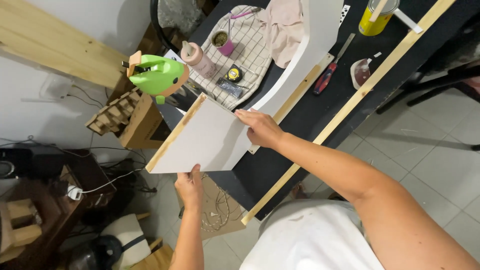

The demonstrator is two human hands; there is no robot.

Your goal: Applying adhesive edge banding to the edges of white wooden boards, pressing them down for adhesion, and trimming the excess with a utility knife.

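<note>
White board panel [207,137] overhangs black tabletop [320,107] edge | left hand [189,186] pinches its near edge | right hand [261,127] flat on its right edge, fingers extended | keep it level, grip firm.

At the far end of my black table [300,120] stands a round yellow tin [376,17] with a stick in it. On the checked cloth [250,50] stand a pink bottle [199,59] with a pale cap and a small pink cup [222,42].
</note>
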